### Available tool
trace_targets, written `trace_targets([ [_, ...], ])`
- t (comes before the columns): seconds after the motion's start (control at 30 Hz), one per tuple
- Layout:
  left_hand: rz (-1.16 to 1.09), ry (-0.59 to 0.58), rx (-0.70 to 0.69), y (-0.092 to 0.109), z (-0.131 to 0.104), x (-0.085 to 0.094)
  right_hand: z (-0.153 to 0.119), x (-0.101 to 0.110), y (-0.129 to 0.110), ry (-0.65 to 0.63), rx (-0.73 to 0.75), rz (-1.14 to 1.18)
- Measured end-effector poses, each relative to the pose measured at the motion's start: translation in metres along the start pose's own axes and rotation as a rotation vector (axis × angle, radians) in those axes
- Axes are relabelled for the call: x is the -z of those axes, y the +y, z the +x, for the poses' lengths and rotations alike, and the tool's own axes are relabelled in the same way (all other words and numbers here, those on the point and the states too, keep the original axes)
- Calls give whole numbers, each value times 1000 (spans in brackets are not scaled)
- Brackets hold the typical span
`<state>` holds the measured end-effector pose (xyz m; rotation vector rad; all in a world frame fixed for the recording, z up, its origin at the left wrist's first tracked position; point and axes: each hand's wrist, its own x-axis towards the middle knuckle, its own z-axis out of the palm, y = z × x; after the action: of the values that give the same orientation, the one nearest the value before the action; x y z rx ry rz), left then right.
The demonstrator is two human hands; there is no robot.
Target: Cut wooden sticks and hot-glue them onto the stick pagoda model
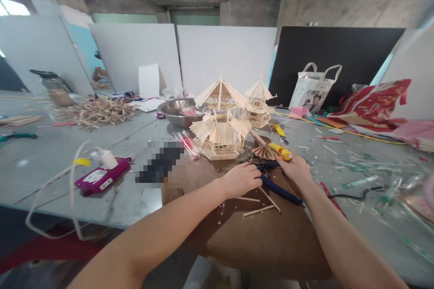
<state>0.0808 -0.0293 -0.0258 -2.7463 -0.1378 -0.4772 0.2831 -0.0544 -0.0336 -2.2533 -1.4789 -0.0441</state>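
My left hand [241, 179] is over the brown board [237, 244], palm down. Its fingers are bent together beside the head of the dark-blue-handled pliers [280, 191]; what lies under the fingertips is hidden. Over the pliers' far handle lies my right hand [295, 170], fingers curled, and the handles are spread wide. A yellow tool [280, 151] is right beside its fingertips. Thin wooden sticks [259, 211] are scattered before the pliers. Behind my hands stands a wooden stick pavilion model [220, 137] with a pointed roof, and a folded brown paper fan [263, 151] is at its right.
A second stick pavilion [258, 106], a metal bowl [181, 119] and a stick pile [101, 112] are farther back. A purple power strip [101, 176] with a white cable is on the left. Plastic wrappers [389, 185] litter the right. A white bag [312, 88] stands behind.
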Motion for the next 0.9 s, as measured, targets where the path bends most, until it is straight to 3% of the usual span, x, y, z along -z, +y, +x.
trace_targets([
  [0.1,-91,108,200,-7,-5,20,1,-1,0,13,-12,6],
  [0.2,-295,361,581,-27,-10,51,0,-2,0,31,-23,13],
  [0.3,-477,603,929,-61,-13,79,0,-2,-1,42,-14,27],
  [0.43,-745,827,1127,-99,-12,96,-1,-5,1,72,7,55],
  [0.5,-841,826,1163,-107,-10,97,0,-7,3,77,11,68],
  [0.67,-940,682,1193,-109,-3,97,2,-12,7,88,40,83],
  [0.9,-971,650,1285,-122,1,93,3,-14,9,115,83,72],
])
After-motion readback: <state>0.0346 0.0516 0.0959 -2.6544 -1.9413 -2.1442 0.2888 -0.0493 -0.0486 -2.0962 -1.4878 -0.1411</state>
